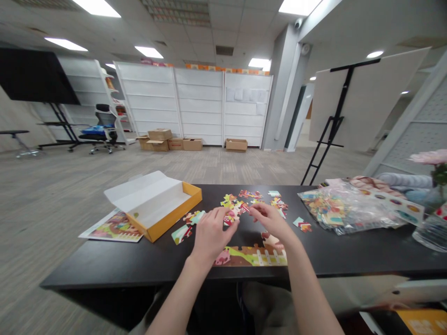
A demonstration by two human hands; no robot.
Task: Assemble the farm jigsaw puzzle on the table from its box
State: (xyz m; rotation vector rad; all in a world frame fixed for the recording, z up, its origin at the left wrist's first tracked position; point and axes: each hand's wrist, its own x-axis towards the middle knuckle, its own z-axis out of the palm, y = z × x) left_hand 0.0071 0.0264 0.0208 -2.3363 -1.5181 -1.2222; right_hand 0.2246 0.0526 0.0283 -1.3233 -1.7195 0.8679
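My left hand point(212, 235) hovers low over a heap of jigsaw pieces, its thumb and fingers apart. Just by its fingertips is a pink and red puzzle piece point(229, 217). With thumb and forefinger pinched, my right hand point(271, 222) has a small red-and-white puzzle piece point(245, 209) at its fingertips. A joined strip of puzzle point(244, 256) showing a pig and a white fence lies close to the table's front edge. Above its right part is a brown and cream piece point(271, 241), partly hidden by my right forearm.
On the left of the black table point(115, 265), an open yellow box point(188, 197) rests partly on a picture sheet point(115, 228). More loose pieces point(302, 224) lie right of my hands. Farther right are a plastic bag of pieces point(328, 207) and a glass vase point(433, 232).
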